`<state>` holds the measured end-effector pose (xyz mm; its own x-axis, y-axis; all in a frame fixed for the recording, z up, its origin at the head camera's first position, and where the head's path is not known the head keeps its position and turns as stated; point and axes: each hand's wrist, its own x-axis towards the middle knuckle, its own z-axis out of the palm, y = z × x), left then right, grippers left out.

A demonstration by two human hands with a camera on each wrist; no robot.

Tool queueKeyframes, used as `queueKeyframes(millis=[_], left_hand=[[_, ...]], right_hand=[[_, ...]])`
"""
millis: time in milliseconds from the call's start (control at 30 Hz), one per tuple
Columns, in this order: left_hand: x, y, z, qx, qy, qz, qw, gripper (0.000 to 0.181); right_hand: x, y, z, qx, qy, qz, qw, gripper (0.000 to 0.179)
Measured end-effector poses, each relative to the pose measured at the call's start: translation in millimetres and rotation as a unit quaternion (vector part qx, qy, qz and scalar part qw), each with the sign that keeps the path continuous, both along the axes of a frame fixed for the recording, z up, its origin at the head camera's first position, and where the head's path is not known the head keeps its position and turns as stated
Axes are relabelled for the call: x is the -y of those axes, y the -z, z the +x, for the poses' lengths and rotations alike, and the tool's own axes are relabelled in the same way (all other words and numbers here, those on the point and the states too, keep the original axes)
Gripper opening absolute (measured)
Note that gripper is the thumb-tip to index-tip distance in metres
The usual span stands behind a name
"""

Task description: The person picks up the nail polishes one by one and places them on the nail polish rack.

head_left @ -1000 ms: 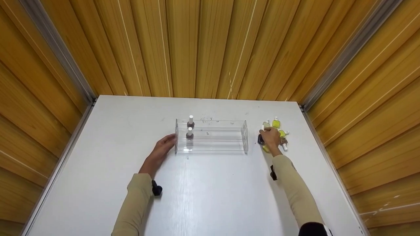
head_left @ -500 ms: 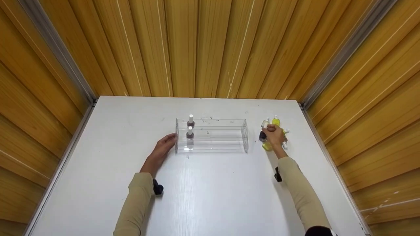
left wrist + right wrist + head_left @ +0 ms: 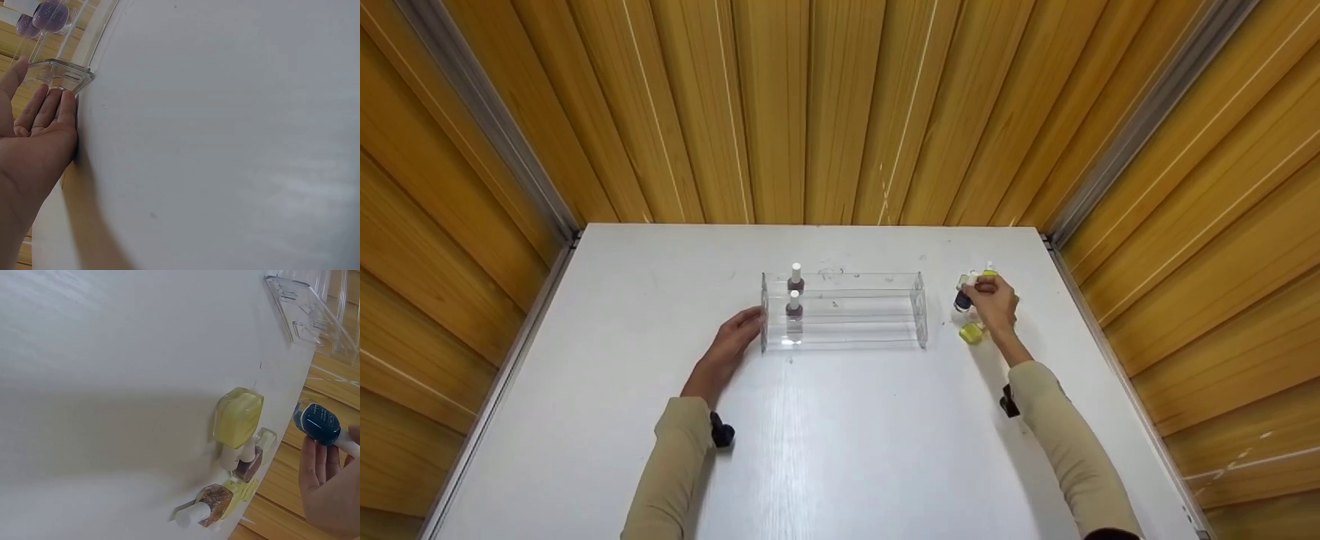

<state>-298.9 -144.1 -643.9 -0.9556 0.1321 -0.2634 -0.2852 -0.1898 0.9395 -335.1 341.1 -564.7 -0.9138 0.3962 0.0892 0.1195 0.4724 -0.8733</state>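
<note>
My right hand (image 3: 996,304) pinches the white cap of a dark blue nail polish bottle (image 3: 320,424), and in the right wrist view the bottle is off the table, tilted. My left hand (image 3: 727,341) touches the left end of a clear stepped display rack (image 3: 919,311) with fairly straight fingers. Toward the rack's left end, two mauve nail polish bottles stand upright, a rear one (image 3: 795,283) on a higher step and a front one (image 3: 794,307) one step lower. Both have white caps.
Below the right hand several more nail polish bottles lie on the white table (image 3: 840,450): a yellow one (image 3: 239,417), a brown glittery one (image 3: 216,502), and others partly hidden. Wood-look panels (image 3: 780,112) wall the back and sides.
My right hand has lifted the dark blue bottle by its cap and moved slightly right and away from me. My left hand stays at the rack's end.
</note>
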Motion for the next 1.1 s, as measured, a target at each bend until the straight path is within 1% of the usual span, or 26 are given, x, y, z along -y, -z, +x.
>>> queueKeyframes(millis=[200, 400, 533, 600, 667, 733, 800, 867, 933, 1033, 1100], left_hand=[[-0.4, 0.3, 0.4, 0.0, 0.003, 0.004, 1.0, 0.058], [0.3, 0.1, 0.5, -0.003, 0.007, 0.0, 1.0, 0.059], [0.0, 0.7, 0.3, -0.004, 0.01, -0.001, 0.9999, 0.06], [-0.6, 0.2, 0.4, -0.006, 0.01, 0.005, 0.9999, 0.06], [-1.3, -0.6, 0.6, -0.01, 0.009, 0.01, 0.9999, 0.059], [-1.8, -1.3, 1.0, -0.01, 0.01, 0.008, 0.9999, 0.059], [-2.0, -1.2, 1.4, -0.008, 0.009, 0.004, 0.9999, 0.059], [-1.9, -0.6, 1.7, -0.005, 0.011, -0.001, 0.9999, 0.059], [-1.6, -0.2, 1.8, -0.003, 0.01, -0.002, 0.9999, 0.059], [-1.2, 0.1, 1.4, -0.003, 0.006, 0.0, 1.0, 0.057], [-0.9, 0.1, 1.1, -0.003, 0.003, -0.002, 1.0, 0.056]], right_hand=[[8, -13.7, 5.2, -0.043, -0.029, -0.011, 0.9986, 0.03], [28, -26.5, 9.6, -0.067, -0.071, -0.066, 0.9931, 0.032], [41, -29.8, 9.6, -0.065, -0.095, -0.087, 0.9895, 0.033], [48, -30.9, 9.6, -0.066, -0.104, -0.09, 0.9883, 0.033], [55, -33.7, 10.4, -0.063, -0.11, -0.083, 0.9885, 0.033], [65, -42.7, 16.7, -0.055, -0.119, -0.074, 0.9886, 0.032], [76, -54.5, 26.5, -0.05, -0.133, -0.065, 0.9878, 0.03], [86, -60.5, 31.4, -0.043, -0.143, -0.057, 0.9871, 0.028], [90, -56.3, 30.2, -0.051, -0.156, -0.06, 0.9846, 0.028], [92, -38.7, 18.3, -0.059, -0.166, -0.064, 0.9824, 0.03], [94, -30.7, 13.7, -0.058, -0.172, -0.072, 0.9807, 0.032]])
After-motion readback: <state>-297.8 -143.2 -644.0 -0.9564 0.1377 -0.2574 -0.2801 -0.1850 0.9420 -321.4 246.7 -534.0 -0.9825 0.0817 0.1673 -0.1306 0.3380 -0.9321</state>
